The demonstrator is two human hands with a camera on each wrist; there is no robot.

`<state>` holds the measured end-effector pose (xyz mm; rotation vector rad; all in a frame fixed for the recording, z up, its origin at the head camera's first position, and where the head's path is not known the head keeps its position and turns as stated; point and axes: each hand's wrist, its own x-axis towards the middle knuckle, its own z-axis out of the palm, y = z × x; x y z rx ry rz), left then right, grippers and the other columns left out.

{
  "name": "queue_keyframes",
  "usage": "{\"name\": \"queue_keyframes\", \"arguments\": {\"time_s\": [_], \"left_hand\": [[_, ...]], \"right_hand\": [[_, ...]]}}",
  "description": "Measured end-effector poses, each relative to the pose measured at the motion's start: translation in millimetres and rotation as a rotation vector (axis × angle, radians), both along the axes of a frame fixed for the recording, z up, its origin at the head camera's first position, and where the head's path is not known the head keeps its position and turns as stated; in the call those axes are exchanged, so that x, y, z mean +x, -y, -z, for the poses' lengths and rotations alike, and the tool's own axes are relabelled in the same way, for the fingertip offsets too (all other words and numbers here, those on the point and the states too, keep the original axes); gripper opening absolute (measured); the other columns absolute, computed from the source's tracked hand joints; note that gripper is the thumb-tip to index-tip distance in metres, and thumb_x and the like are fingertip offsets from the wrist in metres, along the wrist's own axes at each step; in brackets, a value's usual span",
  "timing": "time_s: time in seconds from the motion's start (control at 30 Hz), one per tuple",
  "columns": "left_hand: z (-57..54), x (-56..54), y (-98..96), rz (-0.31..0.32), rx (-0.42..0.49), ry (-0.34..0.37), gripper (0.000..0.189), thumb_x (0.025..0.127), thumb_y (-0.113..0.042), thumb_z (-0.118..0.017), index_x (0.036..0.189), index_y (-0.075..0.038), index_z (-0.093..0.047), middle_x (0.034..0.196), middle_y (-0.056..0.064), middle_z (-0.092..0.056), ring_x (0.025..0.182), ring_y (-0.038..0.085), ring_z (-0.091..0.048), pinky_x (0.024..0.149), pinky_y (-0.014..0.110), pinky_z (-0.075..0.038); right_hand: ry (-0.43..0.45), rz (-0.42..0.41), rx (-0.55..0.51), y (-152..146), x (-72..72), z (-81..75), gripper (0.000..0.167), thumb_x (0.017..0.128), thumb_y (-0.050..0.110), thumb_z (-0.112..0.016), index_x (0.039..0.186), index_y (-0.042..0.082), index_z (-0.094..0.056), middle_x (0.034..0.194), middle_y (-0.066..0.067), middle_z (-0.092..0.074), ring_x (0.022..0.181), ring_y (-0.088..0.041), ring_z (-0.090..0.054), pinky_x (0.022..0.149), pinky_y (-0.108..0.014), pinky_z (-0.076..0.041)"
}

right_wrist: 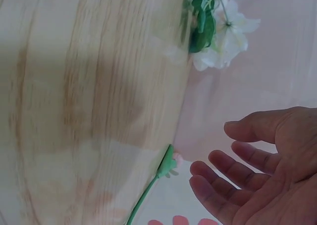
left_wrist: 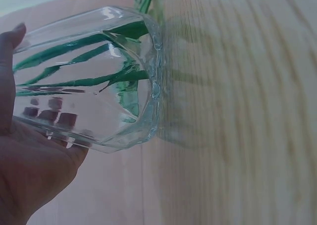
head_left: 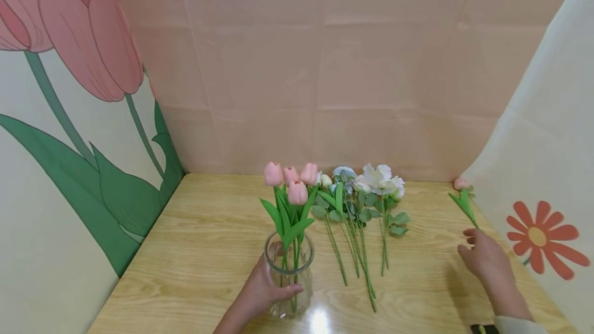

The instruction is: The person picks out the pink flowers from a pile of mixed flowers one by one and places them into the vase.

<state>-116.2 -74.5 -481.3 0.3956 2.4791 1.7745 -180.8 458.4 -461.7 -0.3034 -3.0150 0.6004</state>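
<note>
My left hand [head_left: 264, 287] grips the side of a clear glass vase [head_left: 305, 283], its thumb across the near face. Several pink tulips [head_left: 297, 193] with green leaves stand in that vase; in the left wrist view their green stems [left_wrist: 64, 82] show through the glass, close to its thick base. At the right of the table, my right hand [head_left: 488, 257] hovers with loosely bent fingers and thumb apart, holding nothing. Just beyond its fingertips lies a single pink tulip [head_left: 464, 201], its green stem [right_wrist: 143, 197] visible below the hand in the right wrist view.
Right of the vase, white and blue artificial flowers [head_left: 380, 179] lie on the wooden table [head_left: 195, 251], stems [head_left: 364, 267] toward me. A pink cloth backdrop [head_left: 320, 66] rises behind; flower-printed panels [head_left: 557, 143] flank both sides. A small black object [head_left: 482, 329] sits by the right sleeve.
</note>
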Motion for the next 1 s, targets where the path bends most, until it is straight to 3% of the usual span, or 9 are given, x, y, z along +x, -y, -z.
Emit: {"name": "queue_keyframes", "arguments": {"time_s": [0.23,0.63,1.0], "left_hand": [[-0.5,0.5,-0.1,-0.003,-0.005,-0.006,0.091,0.072,-0.038,-0.091,0.147,-0.024,-0.042,0.144,0.016,-0.051,0.137,0.044,-0.043,0.107,0.075,-0.031],[-0.7,0.6,0.0,-0.005,-0.004,-0.01,0.089,0.073,-0.036,-0.092,0.146,-0.025,-0.042,0.143,0.016,-0.052,0.135,0.045,-0.044,0.106,0.075,-0.032],[0.3,0.9,0.1,-0.01,-0.002,0.007,0.091,0.072,-0.036,-0.092,0.147,-0.025,-0.042,0.144,0.016,-0.051,0.135,0.046,-0.044,0.106,0.076,-0.032]], "right_hand": [[-0.024,0.005,0.013,-13,-2.9,7.5,0.053,0.093,0.017,-0.06,0.131,-0.016,-0.043,0.123,-0.041,-0.055,0.105,-0.057,-0.056,0.081,-0.064,-0.048],[0.057,0.056,0.005,-27,-6.1,10.4,0.058,0.095,0.019,-0.06,0.135,-0.017,-0.038,0.129,-0.042,-0.049,0.112,-0.059,-0.049,0.087,-0.065,-0.046],[0.06,0.087,-0.001,-40,-9.8,14.9,0.059,0.092,0.017,-0.058,0.136,-0.017,-0.037,0.127,-0.043,-0.049,0.11,-0.06,-0.049,0.086,-0.066,-0.046]]}}
